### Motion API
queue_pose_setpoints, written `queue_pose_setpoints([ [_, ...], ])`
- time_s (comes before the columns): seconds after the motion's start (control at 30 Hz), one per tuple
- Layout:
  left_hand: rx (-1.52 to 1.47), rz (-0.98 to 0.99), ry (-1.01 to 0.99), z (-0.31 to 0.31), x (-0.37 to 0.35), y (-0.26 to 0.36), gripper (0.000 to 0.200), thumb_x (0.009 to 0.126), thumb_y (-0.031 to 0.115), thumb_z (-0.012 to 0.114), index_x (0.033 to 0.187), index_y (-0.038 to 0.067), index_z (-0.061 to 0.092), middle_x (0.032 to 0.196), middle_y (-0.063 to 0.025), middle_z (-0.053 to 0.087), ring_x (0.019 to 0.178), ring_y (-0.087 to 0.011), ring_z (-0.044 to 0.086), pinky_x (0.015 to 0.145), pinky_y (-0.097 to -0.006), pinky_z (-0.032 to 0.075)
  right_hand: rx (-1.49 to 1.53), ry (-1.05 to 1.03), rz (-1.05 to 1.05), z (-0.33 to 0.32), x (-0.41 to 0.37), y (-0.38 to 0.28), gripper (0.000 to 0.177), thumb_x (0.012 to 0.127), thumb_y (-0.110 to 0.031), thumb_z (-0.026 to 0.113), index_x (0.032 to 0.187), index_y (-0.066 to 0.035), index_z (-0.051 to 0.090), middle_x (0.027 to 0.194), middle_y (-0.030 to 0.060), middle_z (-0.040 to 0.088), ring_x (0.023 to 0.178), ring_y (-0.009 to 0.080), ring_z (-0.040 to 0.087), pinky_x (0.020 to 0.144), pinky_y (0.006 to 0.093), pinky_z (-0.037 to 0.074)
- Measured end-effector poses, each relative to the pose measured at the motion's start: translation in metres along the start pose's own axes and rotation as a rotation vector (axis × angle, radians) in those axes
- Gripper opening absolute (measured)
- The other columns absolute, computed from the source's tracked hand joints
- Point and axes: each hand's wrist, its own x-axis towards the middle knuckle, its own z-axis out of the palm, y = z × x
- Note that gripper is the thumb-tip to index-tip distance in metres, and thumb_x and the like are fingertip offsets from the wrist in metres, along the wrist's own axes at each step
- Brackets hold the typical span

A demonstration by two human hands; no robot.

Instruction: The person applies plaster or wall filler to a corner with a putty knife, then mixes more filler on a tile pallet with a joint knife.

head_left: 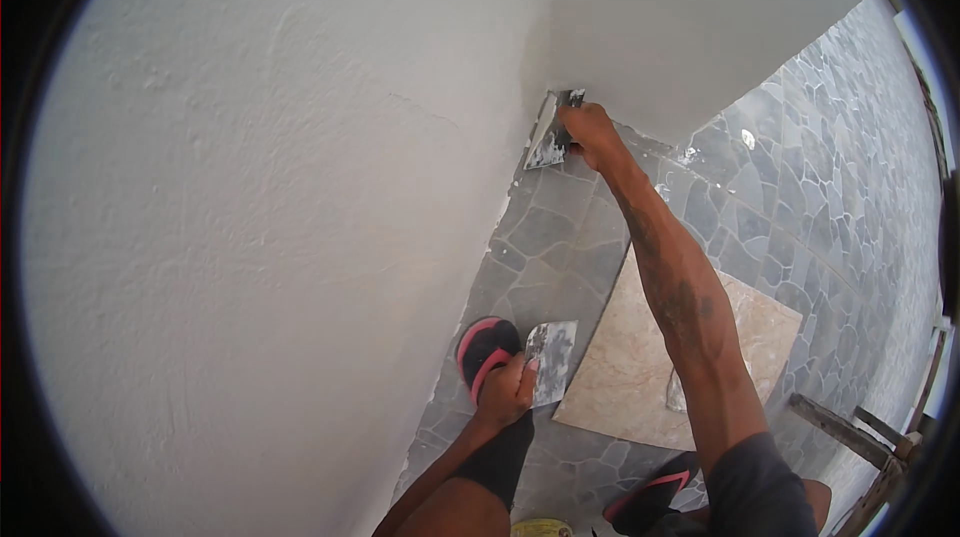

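Right hand (590,132) is clamped on a putty knife (548,142), blade pressed into the wall (250,187) corner just above the floor (800,197), around 12 o'clock. Left hand (505,392) grips a second blade (552,357) at 6. I'd keep the knife at a low angle and pull steady. It's a tight corner. A tile slab (640,367) lies at 4, with open room toward 2.

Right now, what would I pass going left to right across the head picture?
White plastered wall → left hand → smeared grey metal scraper it grips → beige square marble tile → brown wooden planks. Right hand, gripping a second scraper against the wall, overlaps, so skipped.
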Motion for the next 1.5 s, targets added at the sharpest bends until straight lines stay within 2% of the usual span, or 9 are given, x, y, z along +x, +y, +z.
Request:
queue_pose_setpoints([
  [0.57, 0.002, 0.018, 0.013, -0.002, 0.001, 0.001, 0.019, 0.099, 0.015, 0.052, 0.085, 0.002, 0.055, 0.058, -0.0133, 0.053, 0.051, -0.0265, 0.057, 0.051, -0.0378, 0.042, -0.066, -0.030, -0.237, 0.019, -0.030, -0.015, 0.024, 0.089, -0.015, 0.054, 0.092, 0.006, 0.063, 0.077, 0.0049, 0.058, 0.068, 0.0143, 0.056, 0.065, 0.0333, 0.049],
  [0.77, -0.014, 0.028, 0.039, -0.001, 0.002, 0.007, 0.023, 0.098, 0.019, 0.054, 0.085, 0.000, 0.053, 0.057, -0.0217, 0.054, 0.054, -0.0406, 0.060, 0.051, -0.0471, 0.043, -0.138, 0.067, -0.405, 0.027, -0.066, -0.032, 0.033, 0.084, -0.019, 0.055, 0.103, 0.007, 0.062, 0.075, 0.0068, 0.059, 0.069, 0.0130, 0.054, 0.065, 0.0308, 0.045],
  [0.93, -0.080, -0.064, 0.001, -0.002, 0.001, 0.008, 0.023, 0.100, 0.020, 0.052, 0.091, 0.000, 0.056, 0.062, -0.0196, 0.057, 0.055, -0.0339, 0.061, 0.052, -0.0416, 0.045, -0.242, 0.099, -0.527, 0.027, -0.109, -0.054, 0.038, 0.087, -0.021, 0.054, 0.111, 0.007, 0.059, 0.091, 0.0085, 0.063, 0.086, 0.0116, 0.056, 0.074, 0.0307, 0.046],
  [1.03, -0.187, -0.094, 0.037, 0.002, 0.002, 0.000, 0.024, 0.101, 0.022, 0.052, 0.098, -0.001, 0.059, 0.071, -0.0140, 0.061, 0.063, -0.0227, 0.061, 0.060, -0.0348, 0.045, -0.110, -0.092, -0.322, 0.009, -0.145, -0.068, 0.033, 0.091, -0.021, 0.053, 0.112, 0.005, 0.060, 0.099, 0.0071, 0.064, 0.093, 0.0119, 0.058, 0.080, 0.0316, 0.047],
  [1.23, -0.813, -0.325, 0.109, -0.018, 0.019, 0.039, 0.029, 0.102, 0.027, 0.054, 0.109, 0.000, 0.061, 0.090, 0.0022, 0.060, 0.079, -0.0065, 0.053, 0.073, -0.0247, 0.043, 0.577, -0.261, -0.170, -0.027, -0.197, -0.051, 0.033, 0.095, -0.005, 0.054, 0.126, 0.006, 0.053, 0.107, 0.0060, 0.064, 0.097, 0.0141, 0.061, 0.090, 0.0335, 0.049],
  [1.33, -0.989, -0.408, 0.018, -0.034, 0.029, 0.046, 0.033, 0.103, 0.030, 0.052, 0.115, 0.000, 0.061, 0.095, -0.0005, 0.064, 0.086, -0.0081, 0.059, 0.080, -0.0236, 0.047, 0.261, -0.227, -0.280, -0.051, -0.228, -0.038, 0.033, 0.097, -0.009, 0.051, 0.129, -0.002, 0.056, 0.115, 0.0042, 0.063, 0.086, 0.0083, 0.056, 0.078, 0.0271, 0.048],
  [1.4, -1.261, -0.470, -0.096, -0.050, 0.043, 0.074, 0.034, 0.102, 0.030, 0.052, 0.116, 0.000, 0.061, 0.096, -0.0027, 0.066, 0.091, -0.0107, 0.063, 0.084, -0.0250, 0.049, -0.093, -0.269, -0.386, -0.059, -0.268, -0.050, 0.042, 0.094, -0.001, 0.051, 0.135, -0.005, 0.052, 0.126, 0.0093, 0.060, 0.097, 0.0145, 0.060, 0.085, 0.0306, 0.049],
  [1.43, -1.040, -0.262, -0.109, -0.052, 0.048, 0.077, 0.034, 0.102, 0.030, 0.052, 0.117, 0.000, 0.060, 0.103, -0.0068, 0.067, 0.100, -0.0156, 0.065, 0.088, -0.0285, 0.051, -0.242, -0.327, -0.649, -0.060, -0.271, -0.050, 0.051, 0.089, 0.005, 0.051, 0.139, -0.007, 0.049, 0.134, 0.0131, 0.056, 0.109, 0.0221, 0.059, 0.092, 0.0349, 0.049],
  [1.5, -1.299, -0.349, -0.088, -0.059, 0.058, 0.104, 0.034, 0.103, 0.028, 0.049, 0.118, -0.001, 0.059, 0.108, -0.0078, 0.067, 0.101, -0.0166, 0.065, 0.087, -0.0289, 0.051, -0.328, -0.475, -1.038, -0.058, -0.276, -0.050, 0.062, 0.085, 0.008, 0.054, 0.144, -0.009, 0.045, 0.147, 0.0177, 0.047, 0.135, 0.0353, 0.047, 0.111, 0.0436, 0.040],
])
